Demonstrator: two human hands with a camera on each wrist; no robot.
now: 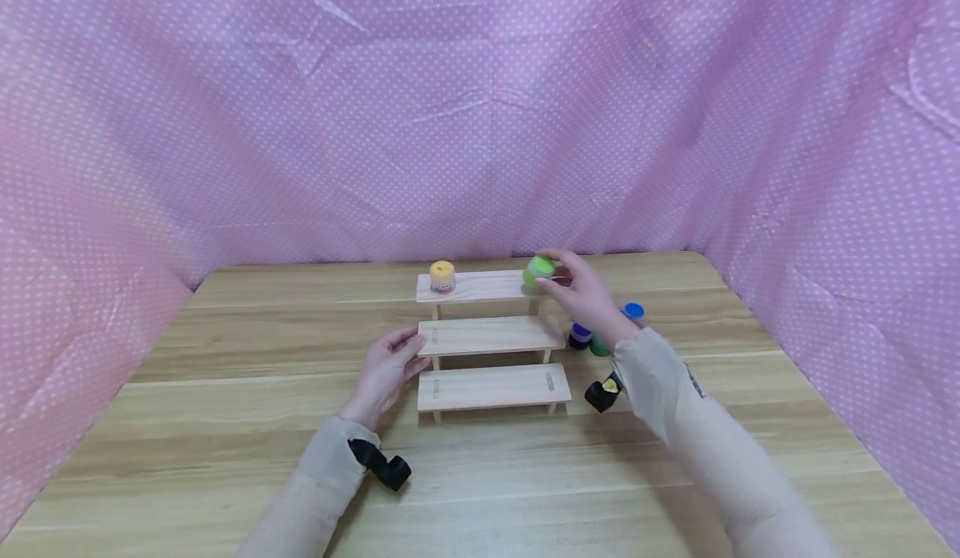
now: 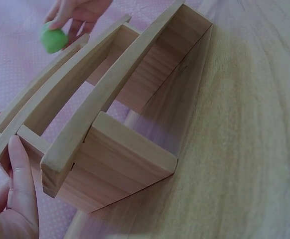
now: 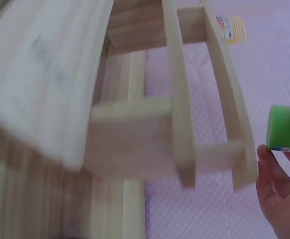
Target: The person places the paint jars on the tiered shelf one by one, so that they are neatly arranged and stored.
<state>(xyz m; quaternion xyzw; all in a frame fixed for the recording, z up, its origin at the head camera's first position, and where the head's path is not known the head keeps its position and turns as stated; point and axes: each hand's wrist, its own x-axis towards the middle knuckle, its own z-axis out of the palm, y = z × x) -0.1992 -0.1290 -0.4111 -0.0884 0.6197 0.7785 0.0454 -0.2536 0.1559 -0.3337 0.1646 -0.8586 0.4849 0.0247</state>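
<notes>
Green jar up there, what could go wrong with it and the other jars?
The green jar, in the right grip, could fall if it's let go too near the right end of the top shelf.

The right sleeve looks close to the blue jar, so it might bump it.

The left grip is on the middle shelf; a hard push might wobble the yellow jar.

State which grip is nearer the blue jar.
Right. The right grip, holding the green jar, is raised just left of the blue jar; the left grip is farther off, at the left end of the shelf.
</notes>
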